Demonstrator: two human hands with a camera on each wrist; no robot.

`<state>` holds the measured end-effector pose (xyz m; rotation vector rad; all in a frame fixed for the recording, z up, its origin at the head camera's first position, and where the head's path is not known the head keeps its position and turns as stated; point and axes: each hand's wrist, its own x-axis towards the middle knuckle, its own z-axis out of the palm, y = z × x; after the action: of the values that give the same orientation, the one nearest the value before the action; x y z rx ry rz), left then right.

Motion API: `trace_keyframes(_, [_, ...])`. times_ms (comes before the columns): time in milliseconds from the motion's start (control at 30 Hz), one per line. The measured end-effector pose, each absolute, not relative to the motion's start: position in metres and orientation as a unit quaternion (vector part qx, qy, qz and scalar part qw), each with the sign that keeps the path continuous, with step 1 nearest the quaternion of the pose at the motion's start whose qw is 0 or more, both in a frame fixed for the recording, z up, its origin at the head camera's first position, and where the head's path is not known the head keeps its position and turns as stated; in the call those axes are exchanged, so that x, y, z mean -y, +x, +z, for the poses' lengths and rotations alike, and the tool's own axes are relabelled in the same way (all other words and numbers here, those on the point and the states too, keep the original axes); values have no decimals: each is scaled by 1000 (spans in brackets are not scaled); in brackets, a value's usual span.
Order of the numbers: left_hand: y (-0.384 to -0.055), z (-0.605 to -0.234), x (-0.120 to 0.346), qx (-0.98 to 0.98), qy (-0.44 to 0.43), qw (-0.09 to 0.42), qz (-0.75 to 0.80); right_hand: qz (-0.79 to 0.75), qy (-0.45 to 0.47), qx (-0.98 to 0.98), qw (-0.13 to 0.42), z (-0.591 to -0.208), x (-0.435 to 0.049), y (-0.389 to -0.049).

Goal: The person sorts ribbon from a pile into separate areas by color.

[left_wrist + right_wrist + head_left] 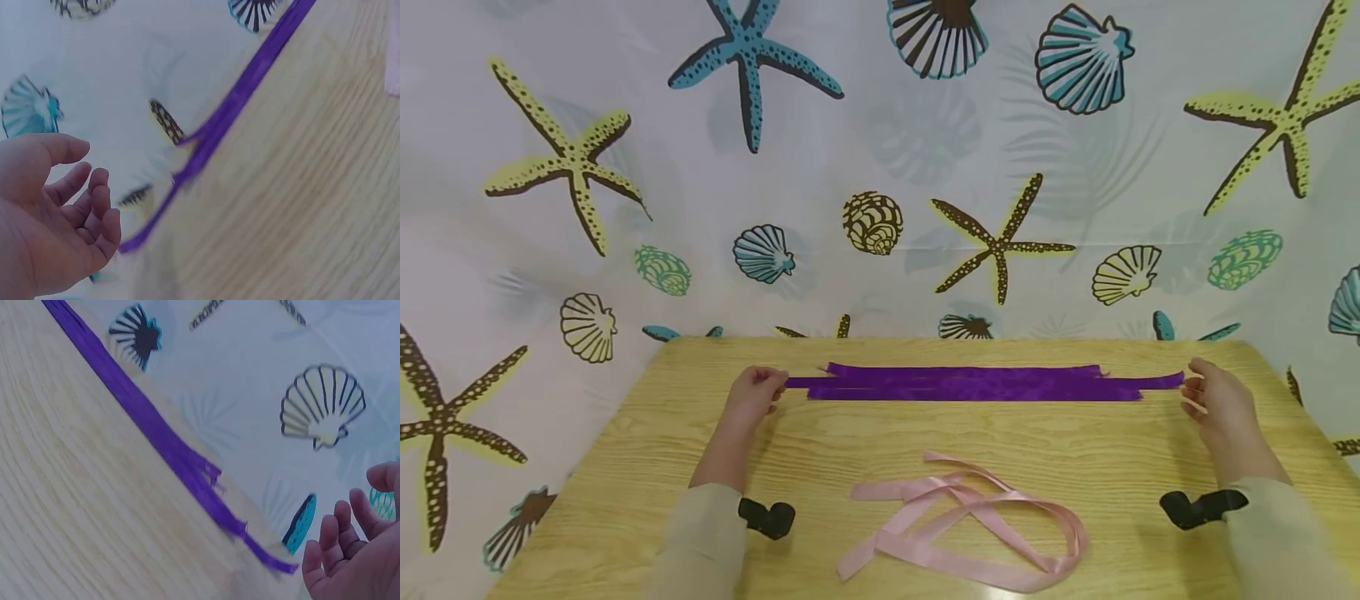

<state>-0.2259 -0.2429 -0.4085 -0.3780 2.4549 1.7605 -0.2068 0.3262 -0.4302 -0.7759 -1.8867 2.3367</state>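
Purple ribbon strips (970, 384) lie side by side across the back of the wooden table, with a longer piece sticking out at both ends. My left hand (755, 392) is at the left tip of that piece. In the left wrist view its thumb and fingers are apart, loosely bent, and the purple tip (130, 245) shows beside them. My right hand (1221, 404) is at the right tip, thumb and fingers spread. The right wrist view shows that ribbon tip (284, 567) just off the fingertips (310, 550).
A loosely looped pink ribbon (977, 571) lies at the front middle of the table (647, 450). Behind the table hangs a white cloth (820, 175) printed with starfish and shells. Black wrist devices (767, 517) sit at both sleeve cuffs.
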Motion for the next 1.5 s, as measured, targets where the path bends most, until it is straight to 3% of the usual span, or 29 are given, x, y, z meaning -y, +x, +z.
trace_keyframes(267, [-202,-376,183,-858,67,111,497,582,-2,811,-55,-384,-255,-176])
trace_keyframes(533, [-175,-383,121,-880,220,178,381,452,148,874,-106,-390,-197,-153])
trace_keyframes(667, [-167,-401,106,-902,231,177,320,428,168,880,-121,-399,-180,-147])
trace_keyframes(933, [-161,-440,80,-951,256,90,150,376,176,903,-111,-425,-150,-148])
trace_keyframes(1167, [-163,-444,67,-965,247,26,84,341,192,916,-84,-438,-126,-150])
trace_keyframes(1400, [-161,-427,64,-946,245,63,203,319,184,929,-24,-432,-109,-149])
trace_keyframes(1500, [-158,-413,62,-940,254,54,223,314,185,931,5,-426,-108,-147])
